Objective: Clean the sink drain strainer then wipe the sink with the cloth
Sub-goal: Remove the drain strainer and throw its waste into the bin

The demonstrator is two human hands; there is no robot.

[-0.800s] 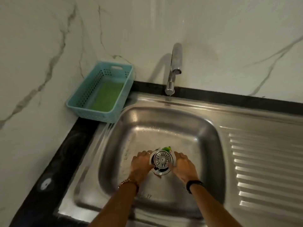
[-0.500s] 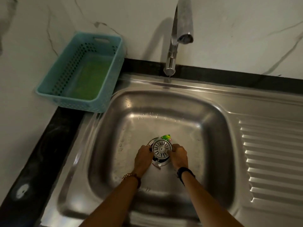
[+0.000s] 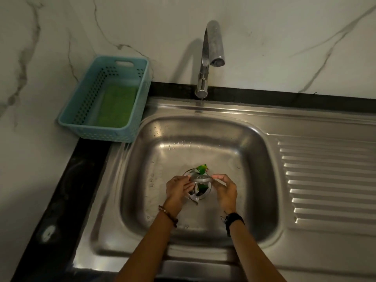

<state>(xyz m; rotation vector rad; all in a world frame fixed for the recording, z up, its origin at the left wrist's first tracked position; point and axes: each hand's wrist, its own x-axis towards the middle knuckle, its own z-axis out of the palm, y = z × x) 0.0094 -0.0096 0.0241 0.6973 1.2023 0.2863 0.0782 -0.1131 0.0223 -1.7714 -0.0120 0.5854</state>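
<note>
The round metal drain strainer [image 3: 200,178] is lifted and tilted above the drain hole [image 3: 199,193] in the middle of the steel sink [image 3: 154,159]. My left hand [image 3: 178,189] grips its left edge and my right hand [image 3: 225,189] pinches its right edge. Green scraps of debris [image 3: 202,168] lie at the far rim of the drain, and more green shows in the hole under the strainer. A green cloth [image 3: 117,105] lies flat inside the blue basket [image 3: 81,121] at the sink's back left corner.
A chrome tap [image 3: 209,58] stands behind the basin with its spout over the back edge. A ribbed draining board [image 3: 325,180] takes up the right side. A black counter strip [image 3: 67,190] runs along the left, with marble wall behind.
The strainer has come up out of the drain and tipped on edge between both hands, showing green debris beneath. The view has moved closer over the sink.
</note>
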